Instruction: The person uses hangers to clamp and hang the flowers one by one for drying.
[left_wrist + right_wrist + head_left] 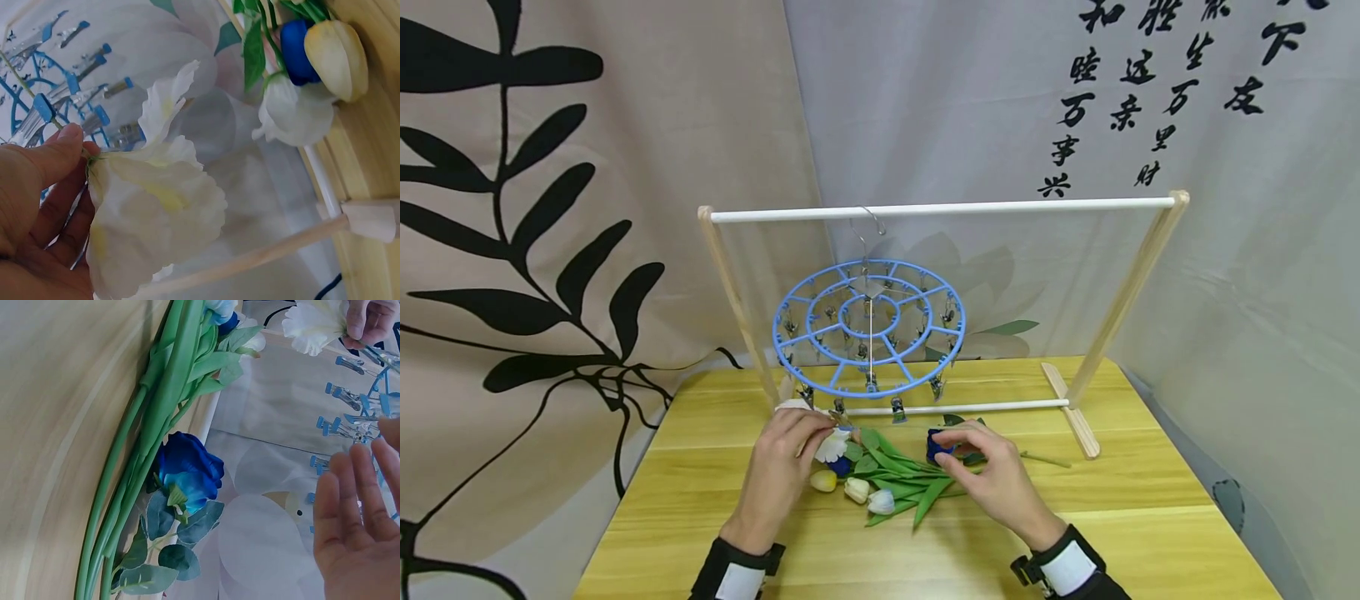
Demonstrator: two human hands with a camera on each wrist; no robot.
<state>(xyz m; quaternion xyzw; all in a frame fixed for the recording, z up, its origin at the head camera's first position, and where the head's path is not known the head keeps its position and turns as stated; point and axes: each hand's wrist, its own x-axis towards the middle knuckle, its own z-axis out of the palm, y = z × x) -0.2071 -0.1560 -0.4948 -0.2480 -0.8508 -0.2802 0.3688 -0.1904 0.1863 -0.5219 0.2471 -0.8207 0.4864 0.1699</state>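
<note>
White petals fill the left hand [34,212], whose thumb and fingers pinch a white flower [150,219] at the base of its bloom, just under the clips of the blue round clip hanger [869,329]. From the head camera that hand sits at the left end of the flower pile, the bloom poking out past the fingertips toward the hanger's lower rim.

The right hand [992,475] hovers over the blue rose [185,470]. In the wrist view its fingers are straight and relaxed, the palm open, holding nothing; the rose lies apart from it on the table, dark leaves below its head. From the head view the fingertips look close to the rose, but whether they touch it cannot be told.

Between the 2 hands lies a bundle of green stems [159,419] and leaves, with pale tulip heads [856,489] at the near-left end, one yellowish tulip [337,56] and a small blue bud among them.

All of this rests on a yellow wooden table [1150,517]. The hanger hangs by a metal hook from the white top bar of a wooden rack [940,208]. Behind it, a grey backdrop [1262,275] carries black Chinese calligraphy at upper right, partly cut off, and a beige cloth [647,125] at left bears a black leaf print.
</note>
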